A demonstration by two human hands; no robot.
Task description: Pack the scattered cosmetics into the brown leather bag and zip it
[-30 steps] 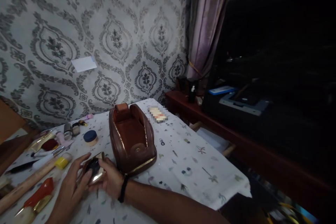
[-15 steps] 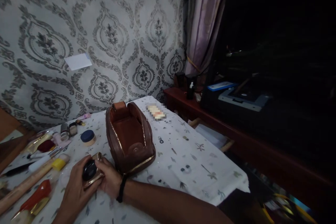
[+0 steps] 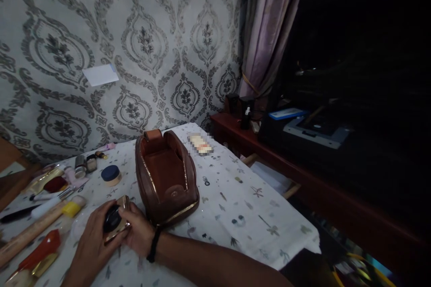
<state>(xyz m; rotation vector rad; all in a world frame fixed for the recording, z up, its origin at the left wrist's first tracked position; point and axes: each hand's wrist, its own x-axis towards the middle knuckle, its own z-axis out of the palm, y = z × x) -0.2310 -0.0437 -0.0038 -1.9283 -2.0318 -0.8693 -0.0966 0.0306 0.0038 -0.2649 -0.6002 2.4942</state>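
Observation:
Both hands hold a gold cosmetic case with a black round top (image 3: 114,219), low over the table at the left. My left hand (image 3: 92,237) curls round its left side. On the other side my right hand (image 3: 139,231), with a dark band at the wrist, grips it with the thumb on its upper edge. Just beyond stands a brown leather bag (image 3: 166,175), unzipped, its lined inside facing up. A small jar with a dark blue lid (image 3: 111,174) sits to the left of the bag. The exact kind of the case is hard to make out.
Several brushes and cosmetics, among them a wooden-handled brush (image 3: 37,231) and a red tube (image 3: 40,251), lie at the left. A blurred-out phone-shaped item (image 3: 200,143) rests behind the bag. An open drawer (image 3: 272,177) and a dark screen (image 3: 353,63) are at the right.
The view has shifted slightly. Both hands still hold the gold case in nearly the same place, and the bag has not moved.

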